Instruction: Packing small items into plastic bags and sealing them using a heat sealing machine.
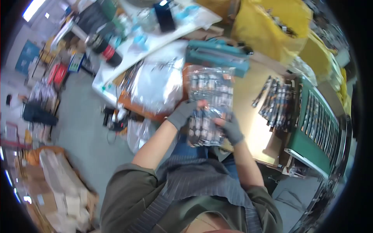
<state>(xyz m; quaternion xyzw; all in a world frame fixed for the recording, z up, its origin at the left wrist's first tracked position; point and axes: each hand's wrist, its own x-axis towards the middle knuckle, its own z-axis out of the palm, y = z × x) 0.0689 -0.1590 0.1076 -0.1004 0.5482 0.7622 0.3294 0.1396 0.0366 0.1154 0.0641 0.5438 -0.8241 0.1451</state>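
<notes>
Head view: your gray-gloved left hand [183,113] and gray-gloved right hand [233,130] seemingly pinch the clear rectangular plastic bag [211,93] of dark-and-pale pieces [200,130] before you; a loosened grip could drop it.

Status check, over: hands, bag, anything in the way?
Left hand, right hand both gripping the clear bag. Bag filled, contents in rows, held before the body. Teal machine at its far end; nothing seen blocking the hands.
</notes>
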